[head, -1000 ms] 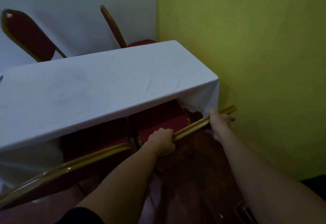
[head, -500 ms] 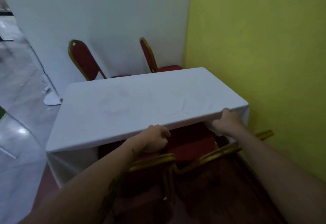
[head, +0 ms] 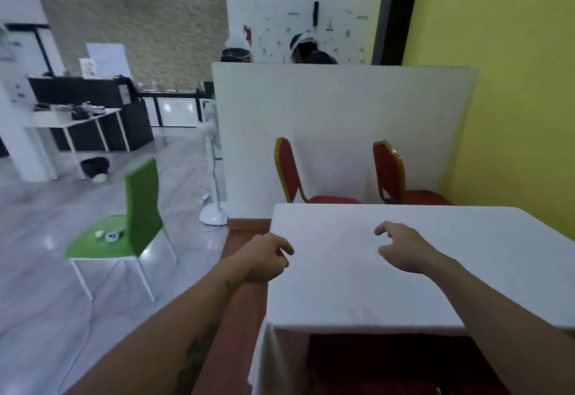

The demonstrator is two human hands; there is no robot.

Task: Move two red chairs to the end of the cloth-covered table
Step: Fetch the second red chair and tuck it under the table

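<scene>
A table under a white cloth (head: 357, 285) fills the lower right. At its far side stand two red chairs with gold frames, one on the left (head: 287, 170) and one on the right (head: 390, 174), backs against a white partition. Under the table's near edge a dark red seat (head: 389, 360) shows. My left hand (head: 264, 258) hovers beside the table's left edge, fingers loosely curled, holding nothing. My right hand (head: 404, 248) floats over the tabletop with fingers apart, also holding nothing.
A green chair (head: 137, 217) with small items on its seat stands on the grey floor at left. A white standing fan (head: 213, 183) is by the partition (head: 342, 114). The yellow wall (head: 513, 83) runs along the right. A white desk is far left.
Both hands let go of the gold chair frame, rose past the table's near edge and now hover above it. The view lifted, so the room beyond the partition appears.
</scene>
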